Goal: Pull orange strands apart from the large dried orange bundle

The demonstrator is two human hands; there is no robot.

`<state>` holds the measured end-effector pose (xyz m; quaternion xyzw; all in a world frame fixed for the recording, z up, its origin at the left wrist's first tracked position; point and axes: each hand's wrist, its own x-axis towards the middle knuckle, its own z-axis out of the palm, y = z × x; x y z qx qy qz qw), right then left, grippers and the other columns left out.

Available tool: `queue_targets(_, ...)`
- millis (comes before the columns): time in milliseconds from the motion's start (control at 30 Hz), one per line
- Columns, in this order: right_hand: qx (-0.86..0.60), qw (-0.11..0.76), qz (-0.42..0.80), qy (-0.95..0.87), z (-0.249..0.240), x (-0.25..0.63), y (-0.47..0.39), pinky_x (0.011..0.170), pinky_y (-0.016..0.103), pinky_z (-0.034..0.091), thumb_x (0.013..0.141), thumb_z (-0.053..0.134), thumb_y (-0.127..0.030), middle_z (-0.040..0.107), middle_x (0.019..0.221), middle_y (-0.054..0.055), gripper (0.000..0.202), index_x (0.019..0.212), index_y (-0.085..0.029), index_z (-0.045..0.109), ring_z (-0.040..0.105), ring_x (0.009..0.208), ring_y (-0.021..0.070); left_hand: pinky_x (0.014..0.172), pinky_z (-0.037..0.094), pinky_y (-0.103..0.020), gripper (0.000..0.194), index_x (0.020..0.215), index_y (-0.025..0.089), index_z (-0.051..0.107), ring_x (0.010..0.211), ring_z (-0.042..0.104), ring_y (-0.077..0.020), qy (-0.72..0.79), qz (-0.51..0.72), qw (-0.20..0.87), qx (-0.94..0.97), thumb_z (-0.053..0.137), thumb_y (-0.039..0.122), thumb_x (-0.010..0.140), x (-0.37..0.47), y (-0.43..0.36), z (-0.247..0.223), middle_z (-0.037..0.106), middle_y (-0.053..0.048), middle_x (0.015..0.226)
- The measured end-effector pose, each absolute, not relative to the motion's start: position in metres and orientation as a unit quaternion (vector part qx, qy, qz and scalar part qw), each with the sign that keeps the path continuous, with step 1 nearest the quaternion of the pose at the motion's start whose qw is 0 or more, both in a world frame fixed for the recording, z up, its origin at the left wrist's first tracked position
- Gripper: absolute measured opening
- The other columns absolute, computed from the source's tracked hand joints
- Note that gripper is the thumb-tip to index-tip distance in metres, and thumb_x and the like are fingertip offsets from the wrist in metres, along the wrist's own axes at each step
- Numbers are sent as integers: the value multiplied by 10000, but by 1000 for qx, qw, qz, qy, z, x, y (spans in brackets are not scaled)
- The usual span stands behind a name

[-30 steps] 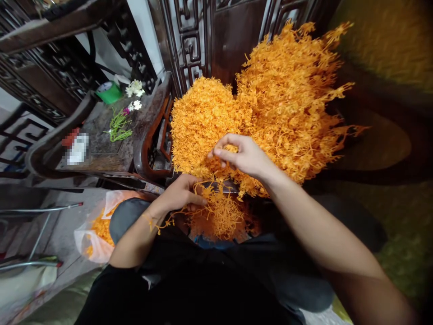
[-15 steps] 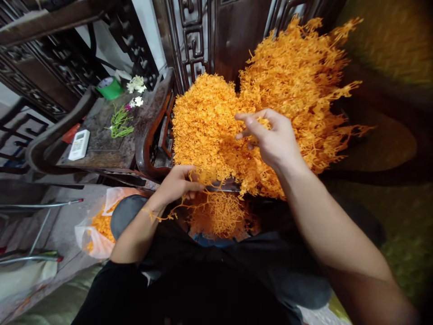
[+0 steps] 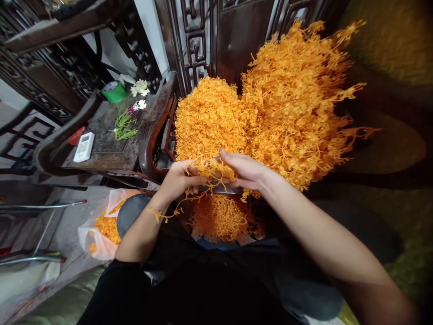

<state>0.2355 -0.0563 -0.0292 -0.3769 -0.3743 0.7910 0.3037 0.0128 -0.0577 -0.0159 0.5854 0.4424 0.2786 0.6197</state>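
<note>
A big heap of orange, branching flower sprigs [image 3: 270,108] lies in front of me, leaning against dark carved wood. My left hand [image 3: 177,178] pinches a small orange sprig [image 3: 208,174] whose stem trails down past my wrist. My right hand [image 3: 245,171] meets it at the same sprig, fingers closed on its other side. Below both hands a smaller pile of loose orange sprigs [image 3: 219,216] rests on my lap.
A dark wooden chair arm [image 3: 150,135] curves at the left. Beyond it a seat holds a white remote [image 3: 84,146], green stems [image 3: 124,128], white blossoms [image 3: 138,88] and a green tape roll [image 3: 114,91]. A plastic bag of orange bits [image 3: 103,228] lies on the floor.
My right hand came down from the big heap with orange strands to meet my left hand. My left hand rose a little toward it.
</note>
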Motion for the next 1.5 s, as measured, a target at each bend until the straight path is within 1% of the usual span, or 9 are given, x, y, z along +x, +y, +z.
queue_targets(200, -384, 330, 784, -359, -49, 237, -52, 370, 156, 169, 735, 819, -673, 557, 638, -9, 522, 798, -181, 657, 412, 473, 55, 404, 370, -200, 212, 766, 150, 654, 395, 520, -71, 415, 315, 659, 543, 846, 235, 735, 9, -55, -17, 619, 25, 524)
queue_targets(333, -328, 306, 809, -380, -43, 229, -59, 354, 150, 157, 661, 847, -703, 597, 664, -2, 586, 793, -161, 670, 388, 444, 34, 413, 397, -196, 230, 724, 153, 617, 400, 530, -78, 445, 267, 637, 570, 829, 242, 720, 13, -59, -14, 615, 19, 507)
queue_targets(500, -350, 309, 779, -418, -29, 222, -67, 343, 172, 156, 709, 823, -682, 548, 579, -31, 534, 770, -175, 667, 338, 408, 35, 413, 425, -194, 152, 681, 164, 571, 404, 557, -93, 482, 227, 601, 596, 720, 172, 705, 18, -61, -16, 605, 17, 490)
queue_targets(633, -409, 304, 725, -463, -25, 224, -70, 356, 189, 184, 710, 881, -539, 519, 543, -70, 414, 889, -206, 713, 298, 392, 35, 395, 426, -193, 114, 696, 176, 554, 391, 551, -99, 501, 230, 585, 595, 667, 160, 693, 18, -60, -21, 607, 20, 483)
queue_targets(800, -397, 263, 719, -506, -23, 233, -70, 379, 215, 239, 696, 895, -494, 533, 531, -81, 487, 1075, -230, 739, 356, 392, 61, 391, 433, -195, 101, 744, 167, 579, 393, 550, -102, 511, 227, 577, 595, 673, 174, 708, 20, -60, -19, 607, 23, 488)
queue_targets(1000, -358, 291, 651, -603, -18, 240, -68, 763, 297, 519, 707, 887, -410, 749, 1016, 23, 408, 1043, -213, 765, 658, 856, 162, 389, 431, -192, 112, 699, 174, 559, 395, 554, -98, 508, 222, 578, 599, 671, 171, 707, 22, -59, -18, 603, 20, 488)
queue_targets(1200, -335, 274, 652, -623, -29, 262, -54, 685, 283, 500, 758, 804, -493, 732, 998, 15, 558, 1234, -215, 718, 624, 740, 138, 380, 408, -193, 149, 698, 181, 549, 383, 558, -109, 512, 206, 589, 590, 698, 187, 691, 21, -58, -18, 610, 12, 478)
queue_targets(1367, -315, 220, 591, -710, -28, 262, -49, 991, 347, 496, 646, 896, -370, 731, 1219, 31, 599, 1204, -225, 731, 665, 1125, 227, 376, 386, -185, 144, 681, 174, 553, 379, 553, -101, 518, 187, 578, 603, 694, 147, 693, 23, -62, -15, 602, 13, 471)
queue_targets(1500, -351, 207, 536, -739, -22, 247, -56, 980, 346, 489, 645, 918, -383, 763, 1135, 29, 490, 1074, -215, 751, 692, 1047, 222, 388, 398, -184, 124, 703, 169, 563, 394, 569, -104, 520, 167, 571, 613, 664, 98, 693, 26, -65, -14, 610, 23, 485)
